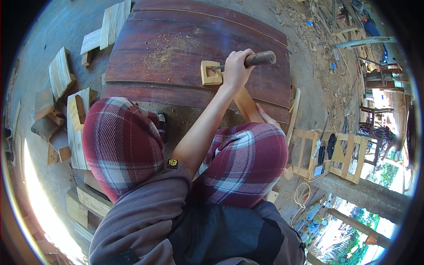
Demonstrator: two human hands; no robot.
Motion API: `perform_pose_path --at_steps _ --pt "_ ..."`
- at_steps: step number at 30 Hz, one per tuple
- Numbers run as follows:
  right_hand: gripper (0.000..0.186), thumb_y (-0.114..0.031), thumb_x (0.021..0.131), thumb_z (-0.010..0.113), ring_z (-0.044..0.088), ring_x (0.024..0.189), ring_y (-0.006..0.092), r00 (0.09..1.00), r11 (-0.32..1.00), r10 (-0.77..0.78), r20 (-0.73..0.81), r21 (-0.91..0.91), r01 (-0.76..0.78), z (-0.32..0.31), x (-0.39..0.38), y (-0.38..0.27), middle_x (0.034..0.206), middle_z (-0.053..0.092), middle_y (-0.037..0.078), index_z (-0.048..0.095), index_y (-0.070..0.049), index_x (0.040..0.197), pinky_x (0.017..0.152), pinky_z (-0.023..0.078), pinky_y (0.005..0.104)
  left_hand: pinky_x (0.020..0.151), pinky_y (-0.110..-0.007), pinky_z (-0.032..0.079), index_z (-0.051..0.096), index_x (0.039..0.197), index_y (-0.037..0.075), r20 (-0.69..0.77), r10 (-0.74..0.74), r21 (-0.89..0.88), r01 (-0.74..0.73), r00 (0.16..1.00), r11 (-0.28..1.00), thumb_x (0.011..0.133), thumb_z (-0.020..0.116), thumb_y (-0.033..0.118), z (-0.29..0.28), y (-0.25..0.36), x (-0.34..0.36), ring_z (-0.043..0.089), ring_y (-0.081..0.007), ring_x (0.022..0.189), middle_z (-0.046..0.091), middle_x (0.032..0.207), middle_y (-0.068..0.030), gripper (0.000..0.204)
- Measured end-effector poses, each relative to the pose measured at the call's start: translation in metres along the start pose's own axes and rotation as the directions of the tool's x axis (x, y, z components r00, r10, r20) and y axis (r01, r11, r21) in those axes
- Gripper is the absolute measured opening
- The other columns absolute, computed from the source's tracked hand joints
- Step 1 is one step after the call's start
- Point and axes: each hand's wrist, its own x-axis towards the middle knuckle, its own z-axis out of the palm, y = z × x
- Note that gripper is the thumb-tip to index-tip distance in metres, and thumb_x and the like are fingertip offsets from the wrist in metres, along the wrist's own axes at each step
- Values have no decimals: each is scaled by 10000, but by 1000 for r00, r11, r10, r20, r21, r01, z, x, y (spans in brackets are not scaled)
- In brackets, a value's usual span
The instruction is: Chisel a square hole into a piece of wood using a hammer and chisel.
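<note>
The fingers of the left hand were closed in a fist around a chisel, its thick wooden handle jutting out past the thumb side. The fingers of the right hand lay against the side of a pale wooden bar, but the knee hid much of that hand, so how tightly they were curled could not be told. The chisel's long axis ran nearly crosswise, its blade pointing left and slightly toward the person, its handle end to the right and a little farther away. The blade tip sat in the squared hollow of a small wooden block, just left of the closed fist. The bar slanted from under the left wrist toward the right knee; the wrist hid whether it joined the block. Beneath was a dark reddish wooden panel, with shavings scattered left of the block. Nearer the person, plaid cloth covered both knees; farther out, cut boards lay on the floor at left.
</note>
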Motion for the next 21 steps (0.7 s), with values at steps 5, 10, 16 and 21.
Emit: perform_pose_path --at_steps 5,10,16,21 --pt "679 -70 896 636 530 1279 221 989 944 109 100 300 -134 0 19 20 1419 528 140 414 -352 1473 1095 354 281 744 -421 467 637 906 96 55 59 -7 -59 997 998 708 734 48 8 5 -9 589 -327 811 646 804 -94 226" --pt "647 -144 906 660 546 1243 188 975 928 159 155 313 -201 -3 35 46 1396 551 129 422 -349 1471 1078 363 274 734 -427 468 633 875 112 41 71 -62 -68 997 996 677 741 46 16 14 -12 588 -328 788 639 775 -83 235" --pt "507 -233 964 610 560 1179 124 891 783 435 132 434 -446 -3 18 -18 1373 569 100 475 -330 1444 1040 381 253 713 -426 471 625 865 99 -63 -2 -94 -4 998 996 700 709 42 6 13 -9 593 -328 775 632 757 -93 194" --pt "443 -251 981 587 561 1155 112 891 701 424 164 563 -437 -1 26 8 1387 556 74 521 -299 1416 1032 379 235 662 -357 476 641 889 38 -185 -53 -154 24 981 988 762 690 30 -1 10 -3 621 -302 691 631 749 -136 136"
